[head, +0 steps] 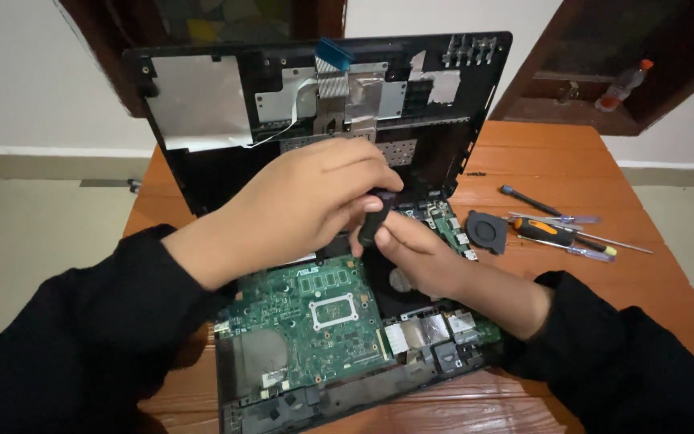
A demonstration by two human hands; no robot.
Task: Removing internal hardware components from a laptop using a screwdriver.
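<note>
The left hand (299, 201) curls over from the left, its thumb and fingers closed on the top of a short black screwdriver handle (373, 219). The right hand (411, 251) comes up from below and pinches the lower part of the same handle between fingertips and thumb, so both hands meet on the tool, which stands nearly upright above the middle of the machine (its tip is hidden behind the fingers).

Beneath them lies a green laptop motherboard (307, 321) with a square white-framed processor socket, seated in a black plastic laptop base (339, 398). Behind the hands the black top cover of the laptop (202, 104) stands tilted upright, its underside showing silver foil patches and a flat ribbon cable with a blue end (332, 68).

Everything rests on an orange-brown wooden table (556, 161). To the right of the base sits a small round black cooling fan (486, 231), and just beyond it a loose group of screwdrivers, among them one with an orange and black handle (548, 231).
</note>
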